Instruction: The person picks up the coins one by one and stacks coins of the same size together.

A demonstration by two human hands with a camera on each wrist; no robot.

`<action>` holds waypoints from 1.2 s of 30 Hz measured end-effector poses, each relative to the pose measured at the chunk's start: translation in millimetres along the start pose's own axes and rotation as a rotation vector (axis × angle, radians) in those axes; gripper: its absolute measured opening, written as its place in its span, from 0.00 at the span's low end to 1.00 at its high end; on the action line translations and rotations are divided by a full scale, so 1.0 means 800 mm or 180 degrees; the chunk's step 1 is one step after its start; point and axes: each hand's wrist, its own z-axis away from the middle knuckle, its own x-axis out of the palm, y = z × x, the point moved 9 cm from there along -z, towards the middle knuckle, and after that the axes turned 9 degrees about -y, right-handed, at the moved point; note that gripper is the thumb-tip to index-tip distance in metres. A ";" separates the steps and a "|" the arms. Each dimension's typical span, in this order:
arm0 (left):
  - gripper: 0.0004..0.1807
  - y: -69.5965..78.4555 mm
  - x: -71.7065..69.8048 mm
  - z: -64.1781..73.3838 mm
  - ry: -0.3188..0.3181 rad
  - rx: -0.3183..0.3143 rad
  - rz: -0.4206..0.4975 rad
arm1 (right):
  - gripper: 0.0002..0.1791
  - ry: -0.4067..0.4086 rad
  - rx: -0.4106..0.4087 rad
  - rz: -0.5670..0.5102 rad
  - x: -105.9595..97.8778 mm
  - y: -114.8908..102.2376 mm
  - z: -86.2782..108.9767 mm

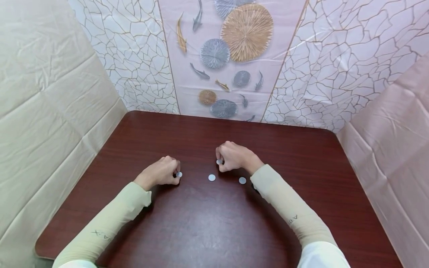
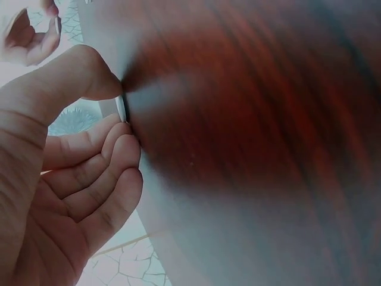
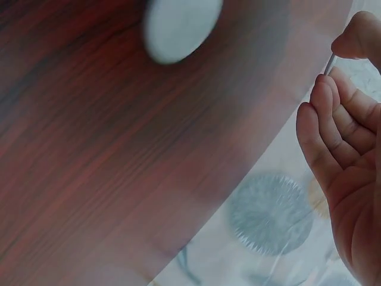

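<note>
My left hand point(image 1: 161, 172) pinches a small white disc point(image 1: 179, 174) between thumb and fingertips, low over the dark wooden table. In the left wrist view that disc point(image 2: 122, 108) shows edge-on, close to the tabletop. Farther back and to the right, my right hand point(image 1: 234, 156) pinches another white disc point(image 1: 219, 162). The right wrist view shows this thin disc point(image 3: 329, 64) edge-on between the thumb and a finger. A third white disc point(image 1: 212, 178) lies flat between the hands. One more white disc point(image 1: 242, 180) lies below the right hand, near its sleeve.
The dark red-brown table point(image 1: 207, 223) has rounded corners. Behind it hangs a patterned curtain point(image 1: 248, 33) with fish and round leaf shapes. Plain pale cloth point(image 1: 43, 96) hangs at the left, and similar cloth point(image 1: 385, 119) at the right.
</note>
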 end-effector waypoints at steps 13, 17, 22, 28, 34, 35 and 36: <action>0.08 0.000 0.000 0.000 0.0083 0.0043 -0.0026 | 0.07 -0.0018 -0.0263 0.0095 0.018 -0.057 -0.053; 0.07 -0.002 0.000 0.000 0.0086 0.0035 0.0011 | 0.07 -0.0042 -0.0365 0.0109 0.024 -0.074 -0.064; 0.06 -0.004 0.000 0.001 0.0095 0.0011 0.0067 | 0.08 -0.0035 -0.0425 0.0117 0.031 -0.090 -0.076; 0.05 -0.004 -0.002 0.003 0.0114 0.0046 0.0073 | 0.07 -0.0076 -0.0385 0.0005 0.038 -0.103 -0.089; 0.06 -0.005 -0.002 0.004 0.0107 0.0081 0.0102 | 0.08 -0.0177 -0.0313 -0.0063 0.047 -0.111 -0.100; 0.06 -0.005 -0.001 0.005 0.0110 0.0097 0.0106 | 0.08 -0.0190 -0.0316 -0.0078 0.048 -0.113 -0.102; 0.06 -0.004 -0.001 0.005 0.0114 0.0113 0.0115 | 0.08 -0.0192 -0.0321 -0.0085 0.050 -0.114 -0.103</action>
